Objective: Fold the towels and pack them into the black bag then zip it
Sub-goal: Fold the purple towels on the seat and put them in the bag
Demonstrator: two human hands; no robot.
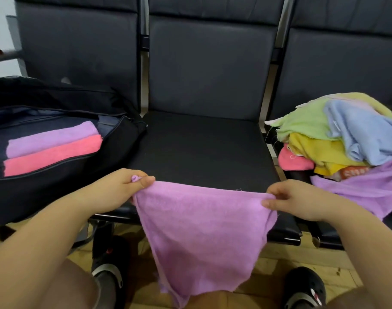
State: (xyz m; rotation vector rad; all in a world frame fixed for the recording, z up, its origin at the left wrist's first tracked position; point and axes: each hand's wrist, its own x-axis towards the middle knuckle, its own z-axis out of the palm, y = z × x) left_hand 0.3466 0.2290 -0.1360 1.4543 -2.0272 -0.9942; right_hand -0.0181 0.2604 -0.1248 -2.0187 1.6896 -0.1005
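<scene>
**Q:** Head view: reason for holding the purple towel [204, 230] spread in the air?

**A:** Held by its top edge, stretched between left hand [125, 186] and right hand [295, 199], in front of the middle seat [199, 148]. Hangs free below the hands, lower corner down near the knees. Judged as preparation for a fold: top edge pulled taut so the cloth falls flat and the corners can be matched. Middle seat bare just behind it, likely the worktop for laying it down.

**Q:** State of the fingers?

**A:** Left: fingers [146, 181] curled shut round one top corner, a small tuft of cloth showing above the knuckles. Right: fingers [273, 196] pinched closed on the other top corner, thumb under, forefinger over. Nothing else held in either hand.

**Q:** Position of the towel relative to the fingers?

**A:** Top hem runs straight from one grip to the other, slightly sagging. All remaining cloth below and between the two grips; none beyond the outer sides of the hands except the tuft at the left.

**Q:** Placement of the rest?

**A:** Black bag [114, 152] on the left seat, unzipped, lid thrown back. Inside, a folded lilac towel [54, 139] and a folded pink towel [54, 155], side by side and touching, laid flat to save room. Unfolded pile [337, 134] on the right seat, near the right hand, within easy reach for the next pick.

**Q:** Progress?

**A:** Judged early: two packed, one in hand, several waiting, zip not yet closed.
</scene>
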